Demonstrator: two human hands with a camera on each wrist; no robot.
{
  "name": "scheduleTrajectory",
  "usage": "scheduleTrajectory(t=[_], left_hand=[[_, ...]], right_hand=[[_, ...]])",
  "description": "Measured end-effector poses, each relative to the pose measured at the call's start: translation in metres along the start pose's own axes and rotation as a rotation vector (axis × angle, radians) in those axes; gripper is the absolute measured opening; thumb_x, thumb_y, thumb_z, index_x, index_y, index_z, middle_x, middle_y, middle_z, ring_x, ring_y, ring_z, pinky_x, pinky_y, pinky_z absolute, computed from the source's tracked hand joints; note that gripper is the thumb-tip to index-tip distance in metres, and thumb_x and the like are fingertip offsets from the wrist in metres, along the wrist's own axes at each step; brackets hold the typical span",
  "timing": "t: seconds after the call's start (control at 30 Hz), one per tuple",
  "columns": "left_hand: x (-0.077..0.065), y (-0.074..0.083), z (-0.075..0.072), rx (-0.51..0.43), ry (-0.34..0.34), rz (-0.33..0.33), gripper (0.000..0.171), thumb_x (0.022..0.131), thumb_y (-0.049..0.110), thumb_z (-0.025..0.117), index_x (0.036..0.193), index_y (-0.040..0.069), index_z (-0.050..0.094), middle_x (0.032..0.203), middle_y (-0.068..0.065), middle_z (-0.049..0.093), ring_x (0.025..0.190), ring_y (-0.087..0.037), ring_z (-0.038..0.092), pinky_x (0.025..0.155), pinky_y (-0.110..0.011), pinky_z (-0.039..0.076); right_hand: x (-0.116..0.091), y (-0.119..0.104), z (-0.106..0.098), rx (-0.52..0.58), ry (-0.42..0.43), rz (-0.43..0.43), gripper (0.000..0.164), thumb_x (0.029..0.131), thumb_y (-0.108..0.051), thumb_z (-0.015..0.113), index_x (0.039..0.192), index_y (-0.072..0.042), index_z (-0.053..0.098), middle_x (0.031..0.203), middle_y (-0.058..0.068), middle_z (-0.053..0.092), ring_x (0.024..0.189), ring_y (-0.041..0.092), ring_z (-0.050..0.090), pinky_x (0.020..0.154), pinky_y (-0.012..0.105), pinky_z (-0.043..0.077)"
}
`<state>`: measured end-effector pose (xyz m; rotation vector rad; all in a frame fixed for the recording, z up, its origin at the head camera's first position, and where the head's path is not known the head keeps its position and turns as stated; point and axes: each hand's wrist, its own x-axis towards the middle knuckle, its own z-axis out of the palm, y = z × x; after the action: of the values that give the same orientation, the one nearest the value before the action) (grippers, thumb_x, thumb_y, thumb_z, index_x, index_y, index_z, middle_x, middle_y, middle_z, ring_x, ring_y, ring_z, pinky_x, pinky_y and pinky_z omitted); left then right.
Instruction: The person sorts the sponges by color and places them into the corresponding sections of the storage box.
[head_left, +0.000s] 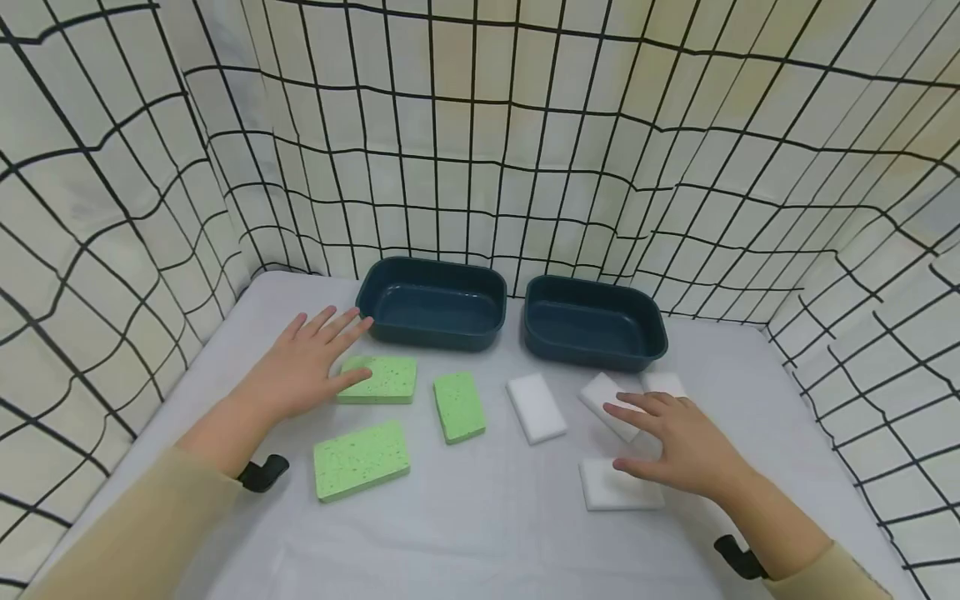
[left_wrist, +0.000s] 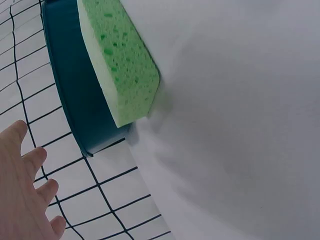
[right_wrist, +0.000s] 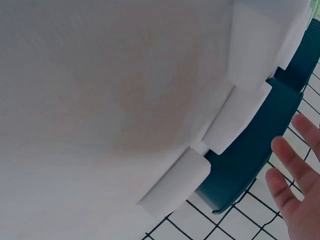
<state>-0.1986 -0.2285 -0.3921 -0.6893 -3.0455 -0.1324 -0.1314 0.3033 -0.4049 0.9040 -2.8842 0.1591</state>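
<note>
My left hand (head_left: pixel 307 371) hovers with spread fingers over the left side of the table, partly covering a green speckled sponge (head_left: pixel 386 379). A second green sponge (head_left: pixel 362 462) lies nearer to me, and a third green sponge (head_left: pixel 459 408) lies to the right. On the other side, my right hand (head_left: pixel 682 442) is held out, fingers extended, above several white foam blocks, among them a near white block (head_left: pixel 618 492) and a tilted white block (head_left: pixel 600 396). Another white block (head_left: pixel 537 408) lies nearer the middle. Neither hand holds anything.
Two dark blue bins, a left bin (head_left: pixel 435 337) and a right bin (head_left: pixel 581 354), stand side by side at the back of the white-covered table (head_left: pixel 480 533). Black wire grid (head_left: pixel 472 162) walls rise behind and on both sides.
</note>
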Motion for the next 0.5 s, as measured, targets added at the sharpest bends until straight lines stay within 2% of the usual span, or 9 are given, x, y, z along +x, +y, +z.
scheduleTrajectory(t=[0.33,0.5], left_hand=[[0.022,-0.018,-0.001,-0.042,-0.038,-0.076,0.09,0.094,0.076,0.03,0.161,0.019,0.013,0.165,-0.014,0.015,0.149,-0.043,0.01,0.116,-0.064,0.004],[0.034,-0.029,0.0,-0.055,-0.065,-0.101,0.087,0.096,0.072,0.034,0.161,0.018,0.012,0.164,-0.016,0.014,0.148,-0.045,0.011,0.115,-0.067,0.004]], right_hand=[[-0.011,0.004,0.004,0.165,-0.188,0.081,0.068,0.077,-0.078,0.061,0.13,-0.035,0.067,0.125,-0.01,0.064,0.117,0.021,0.059,0.096,0.048,0.05],[-0.017,0.007,0.005,0.189,-0.249,0.122,0.069,0.072,-0.078,0.066,0.128,-0.036,0.068,0.124,-0.008,0.064,0.117,0.021,0.059,0.096,0.048,0.05]])
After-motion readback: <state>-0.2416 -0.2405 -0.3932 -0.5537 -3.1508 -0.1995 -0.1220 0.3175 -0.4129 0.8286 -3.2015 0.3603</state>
